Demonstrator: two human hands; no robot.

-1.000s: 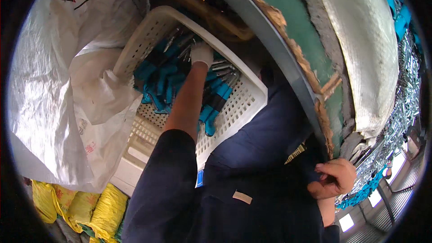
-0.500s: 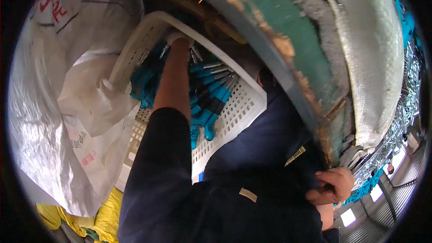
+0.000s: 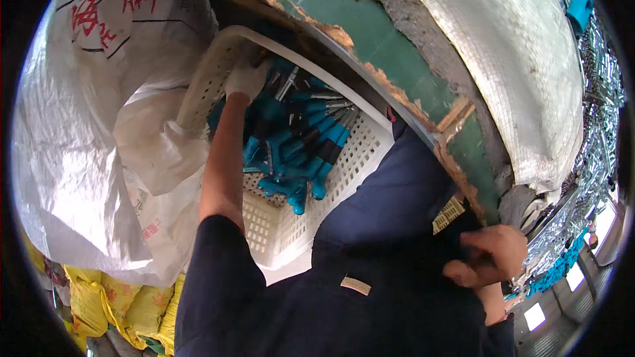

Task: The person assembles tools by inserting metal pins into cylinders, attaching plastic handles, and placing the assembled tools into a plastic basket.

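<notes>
Blue-handled tools (image 3: 297,152) with metal shafts lie heaped in a white perforated basket (image 3: 291,225). The gloved left hand (image 3: 248,78), arm outstretched, reaches beside them; its grip cannot be told.

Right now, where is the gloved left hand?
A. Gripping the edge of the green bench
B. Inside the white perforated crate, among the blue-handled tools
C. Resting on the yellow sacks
B: the left hand, in a white glove, reaches into the white perforated crate at the blue-handled tools.
</notes>
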